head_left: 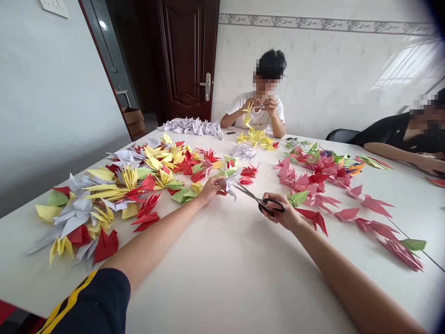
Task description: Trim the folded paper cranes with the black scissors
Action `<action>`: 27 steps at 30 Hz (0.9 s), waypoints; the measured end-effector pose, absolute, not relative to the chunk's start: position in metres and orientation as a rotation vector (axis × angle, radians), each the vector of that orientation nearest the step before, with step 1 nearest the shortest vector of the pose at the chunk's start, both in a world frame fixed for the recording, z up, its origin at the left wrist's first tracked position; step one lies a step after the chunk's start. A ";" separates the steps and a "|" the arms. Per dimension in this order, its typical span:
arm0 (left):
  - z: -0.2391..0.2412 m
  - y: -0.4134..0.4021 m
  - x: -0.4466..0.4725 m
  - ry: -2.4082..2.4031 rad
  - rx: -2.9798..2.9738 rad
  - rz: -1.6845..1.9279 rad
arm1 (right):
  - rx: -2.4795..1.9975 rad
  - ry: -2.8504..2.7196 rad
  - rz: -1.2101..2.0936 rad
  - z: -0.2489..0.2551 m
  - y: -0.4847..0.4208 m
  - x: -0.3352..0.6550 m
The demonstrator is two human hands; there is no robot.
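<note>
A smooth, hard-looking white table point(208, 287) is stretching across the frame, and a mixed heap of origami pieces point(104, 192) in yellow, red, lilac and green is sprawling over the left of the frame, all sharp creases, pleats and points. Matte pink origami pieces point(314, 186) are trailing down the right. Near the centre, the right hand point(285, 212) is gripping black-handled scissors point(260, 202) by their loops, the metal blades standing slightly apart and pointing left. The left hand point(210, 190) is pinching a pale lilac origami crane point(229, 183) beside the blade tips; whether metal is touching paper is hard to tell. The crane is probably weighing next to nothing, its layered folds holding crisp but likely crushing or tearing easily, so the thicker folded body is looking like the safest hold, not the thin points.
</note>
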State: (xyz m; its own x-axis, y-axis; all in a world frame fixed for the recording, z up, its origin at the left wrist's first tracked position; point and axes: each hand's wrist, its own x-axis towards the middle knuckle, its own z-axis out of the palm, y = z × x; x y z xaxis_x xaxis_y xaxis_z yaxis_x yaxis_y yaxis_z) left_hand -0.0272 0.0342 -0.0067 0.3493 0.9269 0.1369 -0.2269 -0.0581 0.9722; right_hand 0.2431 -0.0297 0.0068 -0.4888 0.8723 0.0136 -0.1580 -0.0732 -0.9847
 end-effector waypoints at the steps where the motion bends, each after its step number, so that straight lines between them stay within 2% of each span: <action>1: -0.007 0.034 -0.027 0.732 1.281 1.093 | -0.823 -1.417 1.670 0.007 -0.030 0.243; 9: -0.010 0.037 -0.028 0.753 1.403 1.090 | -0.895 -1.528 1.570 0.010 -0.031 0.243; 18: 0.001 0.034 -0.033 0.715 1.423 0.915 | -0.957 -1.683 1.520 0.021 -0.033 0.243; 27: 0.001 0.035 -0.035 0.661 1.419 0.828 | -0.909 -1.678 1.574 0.021 -0.030 0.249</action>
